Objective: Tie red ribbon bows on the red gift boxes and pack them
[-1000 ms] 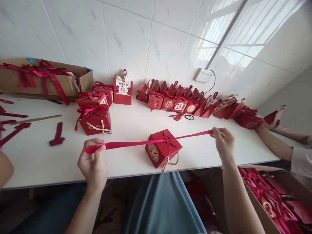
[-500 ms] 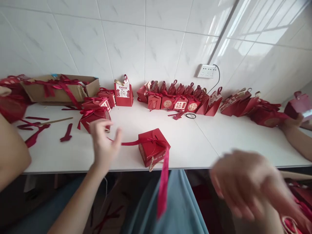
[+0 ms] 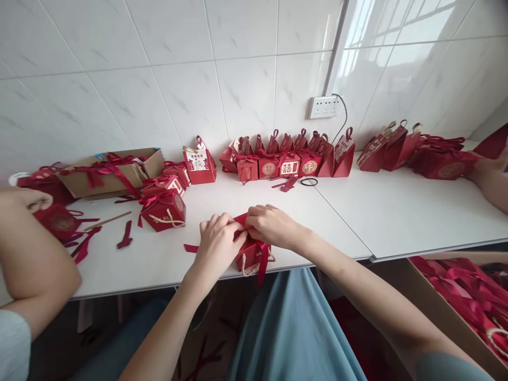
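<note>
Curling narrowly over the box (image 3: 252,253) near the edge of the table (image 3: 325,233), left hand (image 3: 220,239) and right hand (image 3: 270,222) are hiding whether they're pinching ribbon (image 3: 263,260); probably light, crushable, it's calling for gentle side support.

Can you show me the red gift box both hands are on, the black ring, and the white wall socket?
Red gift box (image 3: 251,255): head view, on its near side.
Black ring (image 3: 309,185): head view, on its near edge.
White wall socket (image 3: 323,108): head view, on its front plate.
</note>
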Tool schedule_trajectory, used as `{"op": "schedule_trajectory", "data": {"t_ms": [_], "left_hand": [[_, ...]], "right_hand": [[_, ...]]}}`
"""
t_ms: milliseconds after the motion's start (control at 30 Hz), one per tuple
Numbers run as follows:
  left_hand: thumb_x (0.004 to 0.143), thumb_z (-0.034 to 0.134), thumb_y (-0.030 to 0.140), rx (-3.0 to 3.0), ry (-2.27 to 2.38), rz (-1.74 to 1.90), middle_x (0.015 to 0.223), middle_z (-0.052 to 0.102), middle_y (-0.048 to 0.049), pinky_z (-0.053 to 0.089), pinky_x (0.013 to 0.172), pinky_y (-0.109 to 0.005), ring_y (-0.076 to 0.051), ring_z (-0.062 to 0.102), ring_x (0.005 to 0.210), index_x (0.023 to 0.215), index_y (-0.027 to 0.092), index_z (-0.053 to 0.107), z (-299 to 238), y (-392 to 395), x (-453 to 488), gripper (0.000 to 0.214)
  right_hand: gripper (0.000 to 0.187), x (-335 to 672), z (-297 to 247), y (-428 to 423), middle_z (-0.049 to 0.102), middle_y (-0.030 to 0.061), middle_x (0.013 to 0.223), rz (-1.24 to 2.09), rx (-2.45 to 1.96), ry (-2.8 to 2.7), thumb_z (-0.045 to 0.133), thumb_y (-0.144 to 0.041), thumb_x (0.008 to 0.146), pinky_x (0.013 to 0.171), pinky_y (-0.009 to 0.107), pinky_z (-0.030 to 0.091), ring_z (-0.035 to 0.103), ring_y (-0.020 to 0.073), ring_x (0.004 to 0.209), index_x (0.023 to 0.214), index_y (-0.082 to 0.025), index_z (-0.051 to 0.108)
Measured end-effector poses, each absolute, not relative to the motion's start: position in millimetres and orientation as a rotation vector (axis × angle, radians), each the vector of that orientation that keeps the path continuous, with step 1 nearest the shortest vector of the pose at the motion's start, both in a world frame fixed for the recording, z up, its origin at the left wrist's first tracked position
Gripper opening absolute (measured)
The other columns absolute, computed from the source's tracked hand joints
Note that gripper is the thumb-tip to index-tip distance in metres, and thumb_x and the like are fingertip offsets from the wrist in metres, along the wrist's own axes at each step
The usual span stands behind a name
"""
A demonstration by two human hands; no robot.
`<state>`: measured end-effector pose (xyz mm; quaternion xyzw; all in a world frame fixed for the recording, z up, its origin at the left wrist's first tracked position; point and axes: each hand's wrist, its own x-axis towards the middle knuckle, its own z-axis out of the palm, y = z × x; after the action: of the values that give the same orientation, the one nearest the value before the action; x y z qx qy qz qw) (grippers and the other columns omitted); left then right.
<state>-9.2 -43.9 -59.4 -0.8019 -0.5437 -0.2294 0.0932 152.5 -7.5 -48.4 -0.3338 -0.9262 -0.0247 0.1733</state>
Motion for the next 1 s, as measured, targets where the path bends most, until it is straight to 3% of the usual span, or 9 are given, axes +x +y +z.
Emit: {"op": "schedule_trajectory", "data": {"t_ms": [100, 300, 433, 733, 1000], "left_hand": [[0.078, 0.06, 0.019, -2.389, -1.614, -0.592, 0.076, 0.06, -0.0035, 0.034, 0.07, -0.036, -0.022, 0.053, 0.081, 0.067, 0.021, 0.064, -55.7, -43.3, -6.5, 0.011], [0.08, 0.057, 0.018, -2.305, -1.52, -0.704, 0.078, 0.059, -0.0038, 0.035, 0.069, -0.035, -0.02, 0.053, 0.077, 0.069, 0.019, 0.061, -58.7, -46.0, -5.2, 0.011], [0.082, 0.055, 0.018, -2.286, -1.429, -0.768, 0.079, 0.057, -0.0034, 0.037, 0.069, -0.033, -0.019, 0.054, 0.076, 0.074, 0.019, 0.061, -62.6, -49.1, -8.2, 0.01], [0.074, 0.06, 0.014, -2.37, -1.507, -0.742, 0.075, 0.056, -0.002, 0.044, 0.068, -0.032, -0.019, 0.054, 0.075, 0.065, 0.019, 0.059, -59.9, -43.2, -8.9, 0.01], [0.074, 0.05, 0.009, -2.472, -1.545, -1.343, 0.076, 0.045, 0.0029, 0.044, 0.055, -0.02, -0.007, 0.049, 0.057, 0.068, 0.019, 0.049, -73.8, -38.5, -15.3, 0.012]], "right_hand": [[0.008, 150.2, -49.7, -4.3, 0.055, 0.0047, 0.075, 0.065, -0.935, -2.601, 0.057, -0.011, 0.076, 0.058, 0.025, 0.037, 0.051, 0.015, 0.065, 0.071, -0.016, 0.061], [0.016, 155.1, -60.4, -3.6, 0.05, -0.0017, 0.071, 0.45, -0.843, -2.299, 0.054, -0.001, 0.066, 0.058, 0.02, 0.037, 0.046, 0.0088, 0.058, 0.065, -0.017, 0.052], [0.017, 155.8, -65.2, -6.2, 0.051, -0.0024, 0.069, 0.541, -0.89, -2.197, 0.054, -0.002, 0.065, 0.058, 0.021, 0.038, 0.047, 0.0088, 0.057, 0.063, -0.018, 0.05], [0.015, 159.4, -67.2, -8.1, 0.051, -0.0031, 0.066, 0.637, -0.886, -2.126, 0.051, -0.005, 0.063, 0.058, 0.023, 0.04, 0.045, 0.0098, 0.057, 0.062, -0.02, 0.048], [0.009, 159.9, -60.8, -8.9, 0.051, -0.0002, 0.074, 0.599, -0.899, -2.2, 0.054, -0.009, 0.07, 0.062, 0.024, 0.041, 0.047, 0.0097, 0.06, 0.067, -0.018, 0.052]]}}
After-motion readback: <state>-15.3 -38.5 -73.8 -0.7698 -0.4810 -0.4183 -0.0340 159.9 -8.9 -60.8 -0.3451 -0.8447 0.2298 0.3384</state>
